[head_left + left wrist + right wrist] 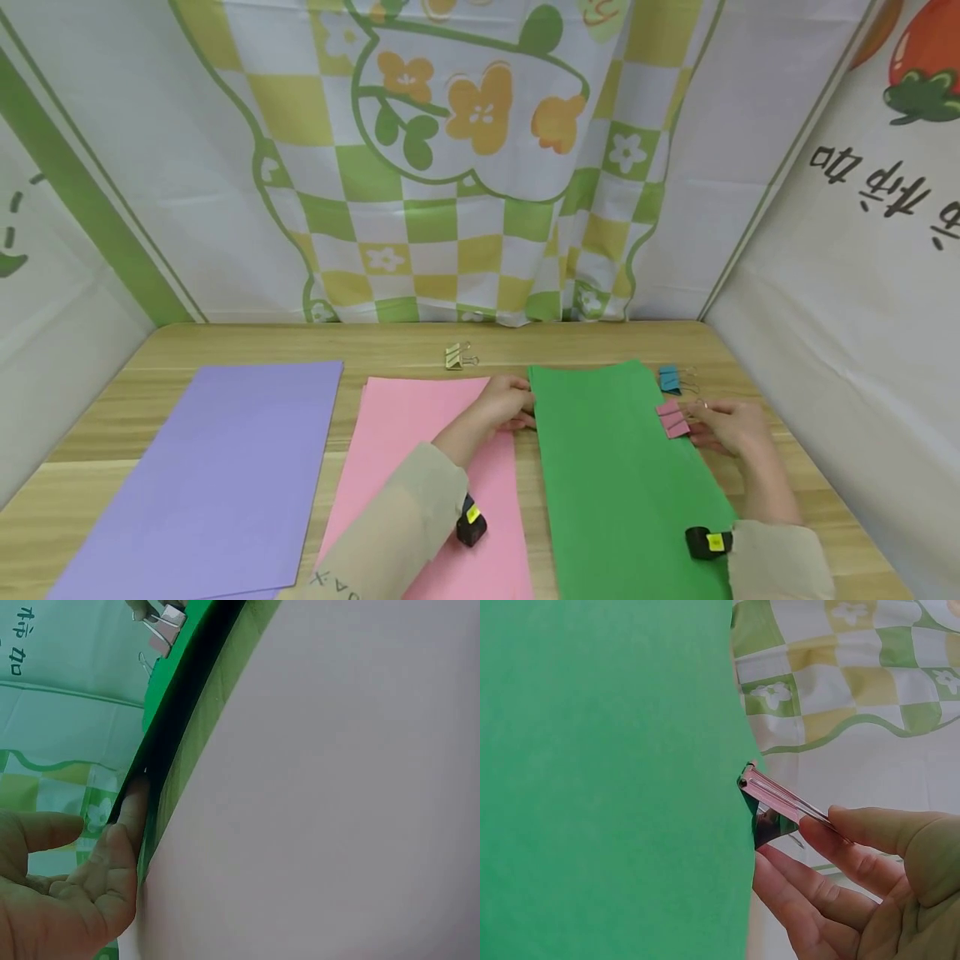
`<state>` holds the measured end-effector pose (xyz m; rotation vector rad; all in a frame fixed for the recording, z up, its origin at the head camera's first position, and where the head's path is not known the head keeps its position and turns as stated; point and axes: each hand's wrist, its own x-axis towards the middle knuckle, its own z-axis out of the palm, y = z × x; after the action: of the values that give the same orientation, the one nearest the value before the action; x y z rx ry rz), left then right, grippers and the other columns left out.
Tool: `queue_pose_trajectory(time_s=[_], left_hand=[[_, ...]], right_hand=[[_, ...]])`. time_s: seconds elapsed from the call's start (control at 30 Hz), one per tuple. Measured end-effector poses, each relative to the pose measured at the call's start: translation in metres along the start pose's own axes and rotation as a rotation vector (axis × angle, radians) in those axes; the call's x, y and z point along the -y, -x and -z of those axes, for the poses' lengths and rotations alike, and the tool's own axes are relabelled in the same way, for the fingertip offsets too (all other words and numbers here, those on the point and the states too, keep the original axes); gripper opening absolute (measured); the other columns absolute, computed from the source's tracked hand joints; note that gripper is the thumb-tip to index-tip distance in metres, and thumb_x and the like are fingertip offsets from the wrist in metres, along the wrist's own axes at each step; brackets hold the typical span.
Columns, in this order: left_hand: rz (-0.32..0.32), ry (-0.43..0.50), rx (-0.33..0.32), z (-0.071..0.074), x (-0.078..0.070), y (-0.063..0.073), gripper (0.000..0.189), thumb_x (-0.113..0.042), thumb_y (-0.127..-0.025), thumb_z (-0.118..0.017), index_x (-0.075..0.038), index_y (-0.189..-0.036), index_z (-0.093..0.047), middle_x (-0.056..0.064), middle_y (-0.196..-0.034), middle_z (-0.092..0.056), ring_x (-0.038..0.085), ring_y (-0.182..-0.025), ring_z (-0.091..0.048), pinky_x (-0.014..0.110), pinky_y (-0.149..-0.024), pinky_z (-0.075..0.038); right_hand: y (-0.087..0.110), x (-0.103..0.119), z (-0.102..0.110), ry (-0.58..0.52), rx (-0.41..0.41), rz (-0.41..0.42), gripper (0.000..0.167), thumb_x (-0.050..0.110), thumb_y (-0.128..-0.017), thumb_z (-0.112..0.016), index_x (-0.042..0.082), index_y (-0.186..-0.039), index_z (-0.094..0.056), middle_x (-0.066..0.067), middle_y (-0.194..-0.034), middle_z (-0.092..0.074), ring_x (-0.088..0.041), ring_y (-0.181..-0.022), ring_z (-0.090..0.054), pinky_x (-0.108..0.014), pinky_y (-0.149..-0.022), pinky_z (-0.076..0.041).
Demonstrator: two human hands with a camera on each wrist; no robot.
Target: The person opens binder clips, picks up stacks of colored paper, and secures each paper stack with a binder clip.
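A stack of green paper (622,467) lies on the right part of the table. At its right edge is a pink binder clip (673,418), overlapping the paper. My right hand (738,429) pinches the clip's wire handles (810,810) between thumb and fingers, with other fingertips right at the paper's edge. On the opposite side my left hand (506,404) touches the green stack's left edge. In the left wrist view its fingers (133,810) reach under that raised edge, the thumb held apart. My left forearm passes over pink paper (420,408).
Just beyond the pink clip lies a blue binder clip (670,380). A pale yellow binder clip (454,357) sits near the back edge. Purple paper (217,467) covers the left side of the wooden table (390,346). Printed cloth (480,267) hangs behind.
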<state>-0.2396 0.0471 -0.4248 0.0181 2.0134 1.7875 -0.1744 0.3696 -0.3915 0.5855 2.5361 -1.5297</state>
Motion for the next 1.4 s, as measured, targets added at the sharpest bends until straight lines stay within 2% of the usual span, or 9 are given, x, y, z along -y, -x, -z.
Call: queue_pose_trajectory(time_s=[0.23, 0.4, 0.67, 0.87, 1.0, 1.1, 1.23, 1.4], left_hand=[[0.03, 0.003, 0.016, 0.003, -0.003, 0.001, 0.046, 0.007, -0.089, -0.049, 0.006, -0.135, -0.051, 0.018, -0.091, -0.073, 0.009, -0.057, -0.063, 0.015, -0.047, -0.045], [0.046, 0.002, 0.021, 0.006, -0.005, 0.002, 0.047, 0.006, -0.09, -0.049, 0.003, -0.137, -0.049, 0.023, -0.107, -0.072, 0.013, -0.063, -0.068, 0.015, -0.047, -0.045], [0.046, -0.045, 0.047, 0.013, -0.002, 0.004, 0.035, -0.01, -0.1, -0.048, 0.003, -0.132, -0.051, 0.021, -0.105, -0.07, 0.021, -0.078, -0.074, 0.018, -0.053, -0.048], [0.075, -0.016, 0.056, 0.015, -0.008, 0.01, 0.034, -0.01, -0.102, -0.047, 0.005, -0.132, -0.05, 0.025, -0.111, -0.068, 0.024, -0.077, -0.074, 0.016, -0.051, -0.049], [0.079, 0.001, 0.046, 0.018, -0.011, 0.013, 0.035, -0.005, -0.098, -0.049, 0.005, -0.132, -0.051, 0.025, -0.111, -0.067, 0.021, -0.073, -0.072, 0.016, -0.051, -0.049], [0.068, 0.011, 0.06, 0.022, -0.013, 0.016, 0.039, -0.002, -0.095, -0.05, 0.005, -0.133, -0.05, 0.026, -0.113, -0.066, 0.022, -0.076, -0.072, 0.019, -0.057, -0.054], [0.029, 0.014, 0.085, 0.027, -0.013, 0.019, 0.043, -0.002, -0.096, -0.049, 0.006, -0.138, -0.047, 0.027, -0.117, -0.065, 0.03, -0.088, -0.073, 0.028, -0.071, -0.06], [-0.047, -0.047, 0.106, 0.03, -0.015, 0.024, 0.04, -0.009, -0.1, -0.047, 0.004, -0.138, -0.048, 0.026, -0.119, -0.066, 0.035, -0.098, -0.071, 0.038, -0.084, -0.06]], right_hand=[[-0.001, 0.001, 0.003, 0.023, 0.011, 0.012, 0.051, 0.023, -0.102, -0.056, -0.014, -0.135, -0.048, -0.003, -0.081, -0.076, -0.009, -0.066, -0.071, -0.029, -0.066, -0.06], [0.0, 0.002, 0.006, 0.059, 0.024, 0.019, 0.049, 0.024, -0.102, -0.054, -0.015, -0.132, -0.051, -0.001, -0.082, -0.077, -0.007, -0.068, -0.071, -0.027, -0.066, -0.058], [0.002, 0.003, 0.008, 0.001, 0.053, 0.033, 0.045, 0.019, -0.103, -0.052, -0.019, -0.128, -0.05, -0.004, -0.085, -0.077, -0.009, -0.069, -0.072, -0.027, -0.069, -0.06], [0.002, 0.001, 0.011, 0.065, 0.033, 0.067, 0.045, 0.022, -0.103, -0.053, -0.016, -0.128, -0.053, -0.006, -0.088, -0.077, -0.01, -0.072, -0.073, -0.026, -0.068, -0.059], [0.003, 0.0, 0.014, 0.09, 0.025, 0.092, 0.044, 0.019, -0.104, -0.05, -0.017, -0.131, -0.05, -0.009, -0.093, -0.077, -0.012, -0.076, -0.074, -0.028, -0.072, -0.06], [0.005, 0.002, 0.016, 0.074, 0.029, 0.098, 0.044, 0.016, -0.105, -0.046, -0.018, -0.133, -0.047, -0.011, -0.096, -0.076, -0.013, -0.079, -0.073, -0.03, -0.076, -0.061], [0.006, 0.004, 0.019, 0.083, 0.024, 0.098, 0.045, 0.016, -0.105, -0.044, -0.018, -0.134, -0.046, -0.013, -0.099, -0.075, -0.012, -0.081, -0.073, -0.029, -0.077, -0.061], [0.006, 0.003, 0.021, 0.112, -0.006, 0.081, 0.045, 0.019, -0.105, -0.045, -0.016, -0.134, -0.048, -0.018, -0.108, -0.073, -0.014, -0.084, -0.073, -0.031, -0.081, -0.06]])
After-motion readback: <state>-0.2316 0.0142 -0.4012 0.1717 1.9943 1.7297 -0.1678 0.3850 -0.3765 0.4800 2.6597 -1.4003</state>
